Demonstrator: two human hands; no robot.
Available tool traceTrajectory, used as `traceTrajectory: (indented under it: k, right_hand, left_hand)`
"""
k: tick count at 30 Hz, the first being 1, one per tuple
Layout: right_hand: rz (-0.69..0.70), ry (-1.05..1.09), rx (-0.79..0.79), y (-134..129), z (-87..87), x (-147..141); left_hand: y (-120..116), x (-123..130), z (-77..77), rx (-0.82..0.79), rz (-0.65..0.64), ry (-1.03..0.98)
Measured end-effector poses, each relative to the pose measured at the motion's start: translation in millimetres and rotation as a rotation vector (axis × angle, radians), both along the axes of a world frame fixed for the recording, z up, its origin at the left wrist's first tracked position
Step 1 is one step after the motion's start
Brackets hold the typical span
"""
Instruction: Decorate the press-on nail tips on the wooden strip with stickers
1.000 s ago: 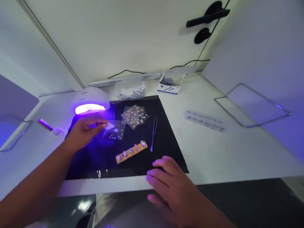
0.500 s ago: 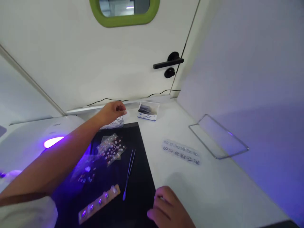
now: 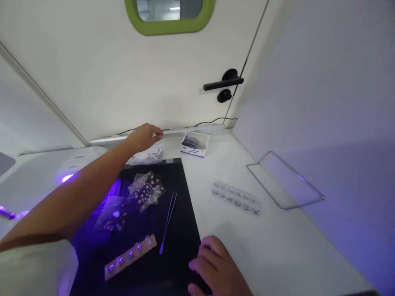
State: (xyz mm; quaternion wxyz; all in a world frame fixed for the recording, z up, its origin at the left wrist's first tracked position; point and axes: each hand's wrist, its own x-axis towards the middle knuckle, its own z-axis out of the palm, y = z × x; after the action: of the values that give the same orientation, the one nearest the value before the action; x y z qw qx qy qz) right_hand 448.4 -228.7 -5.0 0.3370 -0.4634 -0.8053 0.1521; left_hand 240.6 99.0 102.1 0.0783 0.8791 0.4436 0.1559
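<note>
My left hand (image 3: 144, 137) is stretched over a clear container (image 3: 148, 155) of small white pieces at the back of the table. Its thumb and fingers are pinched together; whatever is between them is too small to make out. My right hand (image 3: 220, 267) rests at the right edge of a black mat (image 3: 182, 246), fingers curled inward, and what they hold, if anything, is hidden. On the mat, left of this hand, lie metal tweezers (image 3: 168, 224) and a tan strip (image 3: 131, 257) carrying several shiny, purple-lit pieces.
Clear packets of small decorations (image 3: 147, 190) lie on the mat, with another packet (image 3: 113, 213) nearer. A white lamp unit (image 3: 83, 155) glows purple at left. An opened box of packets (image 3: 195, 144), a clear compartment case (image 3: 236, 197) and a wire frame (image 3: 285, 207) occupy the right side.
My left hand has lifted slightly, showing more of the container beneath it. The right hand's fingers have shifted a little. The whole view has moved slightly.
</note>
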Motion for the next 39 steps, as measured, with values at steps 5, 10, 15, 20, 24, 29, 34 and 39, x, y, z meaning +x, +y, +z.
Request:
traceTrajectory:
  k: [5, 10, 15, 20, 24, 29, 34, 39]
  right_hand:
    - [0.016, 0.025, 0.005, 5.7, 11.1, -4.8]
    - [0.040, 0.097, 0.127, 12.4, 9.3, -11.0]
    - [0.051, 0.100, 0.241, 14.4, 9.9, -14.7]
    - [0.086, 0.087, 0.228, 19.3, 11.5, -17.7]
    - [0.130, 0.039, 0.206, 21.6, 15.4, -17.3]
    - [0.143, -0.173, 0.170, 43.5, 40.4, -15.3]
    - [0.097, -0.553, 0.091, 102.5, 66.5, -27.6]
    - [0.197, -0.711, 0.007, 146.4, 52.4, -34.3]
  left_hand:
    - [-62.5, -84.1, 6.1, 0.080, 0.006, -0.125]
    - [-135.2, -163.1, -20.7, -0.026, 0.045, -0.146]
    - [-194.7, -211.1, -58.9, -0.123, 0.105, -0.177]
    - [-233.2, -225.0, -80.1, -0.169, 0.127, -0.223]
    - [-239.2, -227.1, -79.4, -0.132, 0.189, -0.275]
    - [-212.6, -217.7, -61.9, -0.069, 0.253, -0.326]
    - [-179.6, -183.5, -61.4, -0.193, 0.061, -0.153]
    - [-167.9, -169.0, -87.2, -0.267, -0.015, 0.044]
